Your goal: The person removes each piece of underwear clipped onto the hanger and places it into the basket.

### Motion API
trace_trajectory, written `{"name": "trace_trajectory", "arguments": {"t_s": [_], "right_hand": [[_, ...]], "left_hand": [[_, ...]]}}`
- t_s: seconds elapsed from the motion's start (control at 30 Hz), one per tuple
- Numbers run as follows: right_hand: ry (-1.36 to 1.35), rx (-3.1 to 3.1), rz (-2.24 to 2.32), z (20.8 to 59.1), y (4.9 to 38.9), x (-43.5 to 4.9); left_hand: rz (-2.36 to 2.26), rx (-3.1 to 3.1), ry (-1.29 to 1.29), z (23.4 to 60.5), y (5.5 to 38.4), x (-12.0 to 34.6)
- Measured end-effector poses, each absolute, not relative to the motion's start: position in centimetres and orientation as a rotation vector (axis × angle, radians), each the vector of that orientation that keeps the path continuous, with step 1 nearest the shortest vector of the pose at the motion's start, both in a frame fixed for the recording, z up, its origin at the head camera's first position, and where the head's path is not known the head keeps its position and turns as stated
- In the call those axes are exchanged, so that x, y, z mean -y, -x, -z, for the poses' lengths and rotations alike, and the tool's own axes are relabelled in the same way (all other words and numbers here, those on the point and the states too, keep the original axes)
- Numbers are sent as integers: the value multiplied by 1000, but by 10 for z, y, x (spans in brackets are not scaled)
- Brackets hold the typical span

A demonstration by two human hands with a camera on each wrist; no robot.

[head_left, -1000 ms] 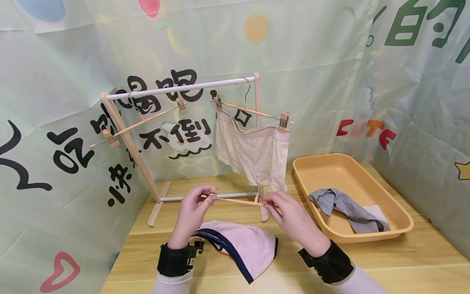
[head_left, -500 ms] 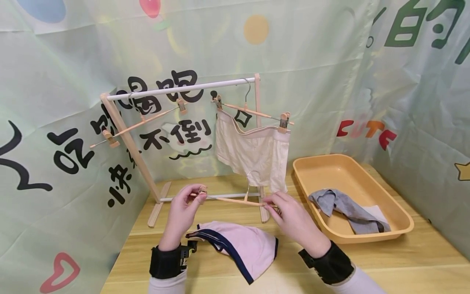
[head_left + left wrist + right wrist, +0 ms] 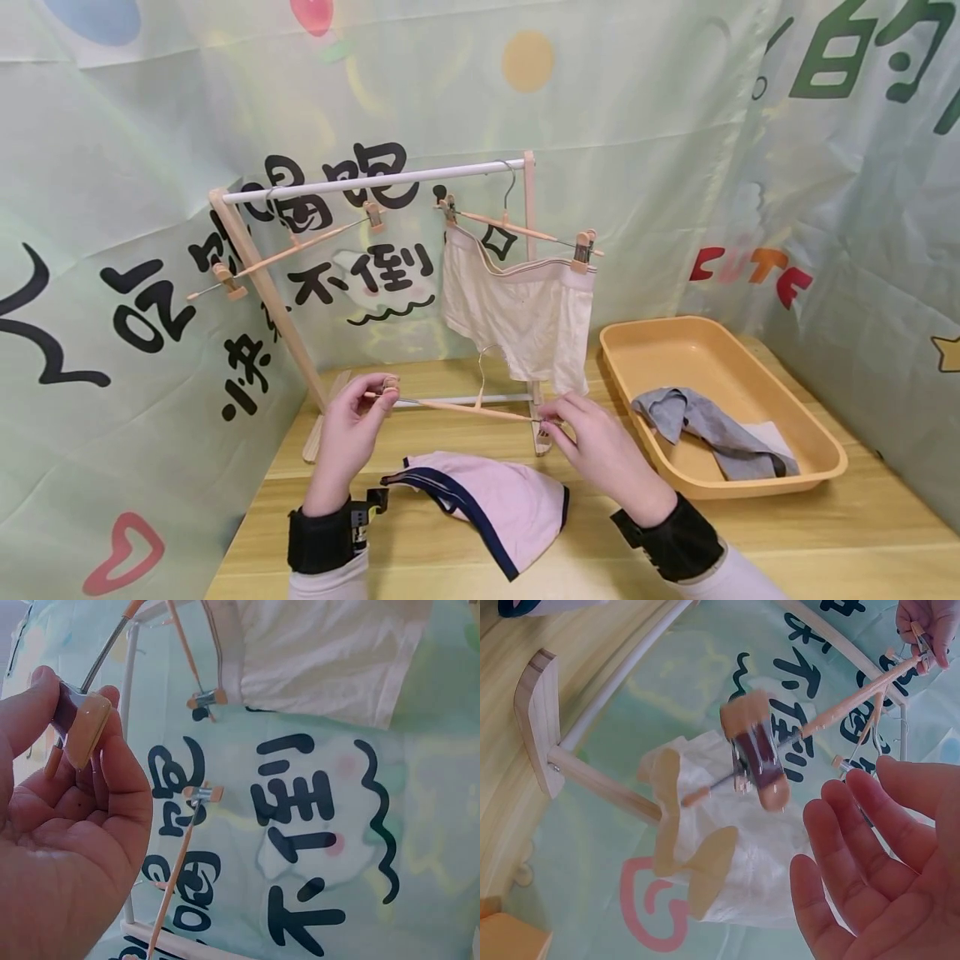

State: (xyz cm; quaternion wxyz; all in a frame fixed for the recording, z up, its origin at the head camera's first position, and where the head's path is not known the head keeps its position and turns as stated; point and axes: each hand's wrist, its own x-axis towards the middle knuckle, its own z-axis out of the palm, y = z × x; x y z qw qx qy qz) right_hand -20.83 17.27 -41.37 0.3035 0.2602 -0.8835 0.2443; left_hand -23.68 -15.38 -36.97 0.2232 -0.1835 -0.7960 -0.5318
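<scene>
My left hand (image 3: 348, 442) pinches the clip (image 3: 88, 729) at one end of a trouser hanger (image 3: 442, 407), between thumb and fingers. The hanger, a thin wooden bar with a wire hook, is held level in front of the rack. At its other end, my right hand (image 3: 600, 454) has its fingertips close to the bar in the head view. The right wrist view shows that hand (image 3: 877, 862) with its fingers spread, apart from the blurred far clip (image 3: 756, 750). Below lies a pink garment (image 3: 510, 500) with navy trim, on the wooden table (image 3: 420, 567).
Behind stands a small clothes rack (image 3: 375, 181). Cream shorts (image 3: 517, 292) hang from its right-hand hanger (image 3: 517, 227); a bare clip hanger (image 3: 296, 243) hangs at the left. A yellow tray (image 3: 667, 342) on the right holds a grey cloth (image 3: 708, 429) and something white.
My left hand has moved left, carrying its end of the hanger, so the hook has shifted left too. My right hand stays at nearly the same place; the pink garment lies still.
</scene>
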Motion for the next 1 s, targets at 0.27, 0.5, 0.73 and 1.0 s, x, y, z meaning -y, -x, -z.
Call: {"name": "trace_trajectory", "arguments": {"t_s": [0.27,0.5,0.73,1.0], "right_hand": [[-693,2356,-632,414,209,-173],[-689,2361,-592,415,210,-174],[-688,2368,-590,417,210,-173],[-685,2380,-606,418,211,-173]], "left_hand": [[1398,2198,409,354,225,158],[1321,2148,302,361,228,164],[1249,2102,164,357,222,167],[1240,2023,68,352,218,173]]}}
